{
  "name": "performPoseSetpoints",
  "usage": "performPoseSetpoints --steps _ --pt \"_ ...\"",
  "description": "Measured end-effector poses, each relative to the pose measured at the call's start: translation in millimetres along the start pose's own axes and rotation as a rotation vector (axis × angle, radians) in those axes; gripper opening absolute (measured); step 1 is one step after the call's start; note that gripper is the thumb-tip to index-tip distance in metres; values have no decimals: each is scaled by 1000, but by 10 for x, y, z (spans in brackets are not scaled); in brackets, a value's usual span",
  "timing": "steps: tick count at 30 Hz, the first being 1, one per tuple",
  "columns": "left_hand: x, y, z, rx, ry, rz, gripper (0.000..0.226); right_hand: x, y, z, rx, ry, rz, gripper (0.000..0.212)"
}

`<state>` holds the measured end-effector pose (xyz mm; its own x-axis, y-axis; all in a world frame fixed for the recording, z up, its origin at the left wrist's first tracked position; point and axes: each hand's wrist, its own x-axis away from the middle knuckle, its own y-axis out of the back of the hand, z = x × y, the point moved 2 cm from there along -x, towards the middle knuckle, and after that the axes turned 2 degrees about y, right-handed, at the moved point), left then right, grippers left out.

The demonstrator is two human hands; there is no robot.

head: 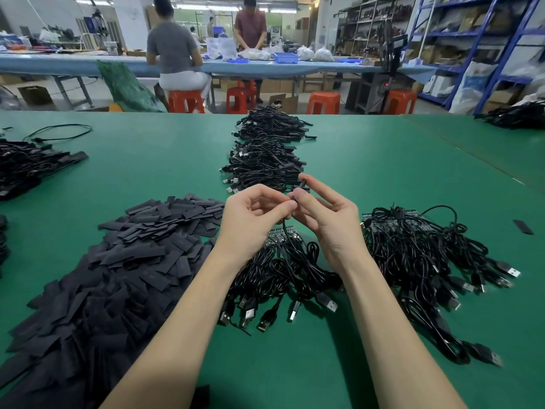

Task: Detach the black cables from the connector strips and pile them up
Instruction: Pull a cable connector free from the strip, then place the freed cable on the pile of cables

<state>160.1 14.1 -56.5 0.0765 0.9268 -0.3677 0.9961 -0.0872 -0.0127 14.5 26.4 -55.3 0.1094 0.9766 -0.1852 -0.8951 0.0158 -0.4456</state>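
- Cable (pixel 283 231) end sits pinched between both hands above the green counter (pixel 368 160), its wire trailing down to the connector strip (pixel 280 236) below.
- Left hand (pixel 253 215) pinches the wire; right hand (pixel 321 215) grips a small black end piece (pixel 299 190), the two hands close together.
- Risk: tugging at an angle could lift the whole strip or snag the tangled bundle (pixel 280 276) beneath.
- Risk: a freed cable tossed short could miss the finished pile (pixel 262 166) and land among the black sleeves (pixel 118 261).
- Writing: none readable anywhere.

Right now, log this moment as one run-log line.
step: detaching cable | left hand: pinches black cable | right hand: pinches cable end | connector strip: on table | pile: beyond hands
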Motion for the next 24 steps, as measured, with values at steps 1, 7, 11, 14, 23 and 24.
performPoseSetpoints --steps 1,7,11,14,23,24 --pt "-3 -7 -1 -2 -1 -3 11 -4 -3 0 4 2 -3 28" --pt "5 -77 41 23 69 17 12 5 51 -17 26 21 -58 27" --pt "23 -69 54 21 72 -21 12 9 50 -18 42 7 -51 25" --pt "27 -70 44 0 64 -31 11 8 46 -10 24 -21 -53 26" --pt "69 -213 48 -144 303 247 24 -42 222 246 -223 10 -254 32" --pt "76 -213 30 -143 308 299 25 -46 255 267 -254 13 -269 33"
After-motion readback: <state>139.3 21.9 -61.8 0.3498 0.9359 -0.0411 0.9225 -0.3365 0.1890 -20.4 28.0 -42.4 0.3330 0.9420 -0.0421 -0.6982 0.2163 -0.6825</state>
